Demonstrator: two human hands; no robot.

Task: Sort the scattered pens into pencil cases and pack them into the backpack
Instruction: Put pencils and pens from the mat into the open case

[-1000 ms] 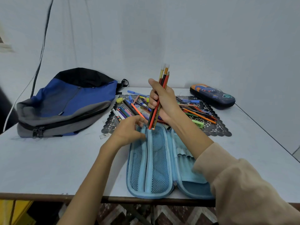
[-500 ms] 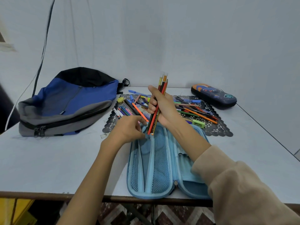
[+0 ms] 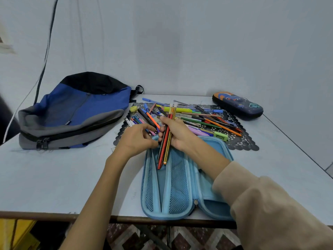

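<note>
Light-blue pencil case (image 3: 173,186) open at bench (image 3: 63,177) front; pencil bundle (image 3: 166,141) slanted over it. Pens (image 3: 198,120) heaped behind; dark pencil case (image 3: 237,106) shut, right; backpack (image 3: 75,112) left.

the right hand (image 3: 177,131) grips a bundle of pencils (image 3: 164,147), tips angled down into the open light-blue pencil case (image 3: 178,184). the left hand (image 3: 137,139) pinches the case's top edge. behind lie scattered pens (image 3: 198,118) and a blue backpack (image 3: 75,112).

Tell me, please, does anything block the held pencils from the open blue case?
Nothing visible does; the pencils in the right hand point into the light blue case, left hand holding its top edge.
</note>
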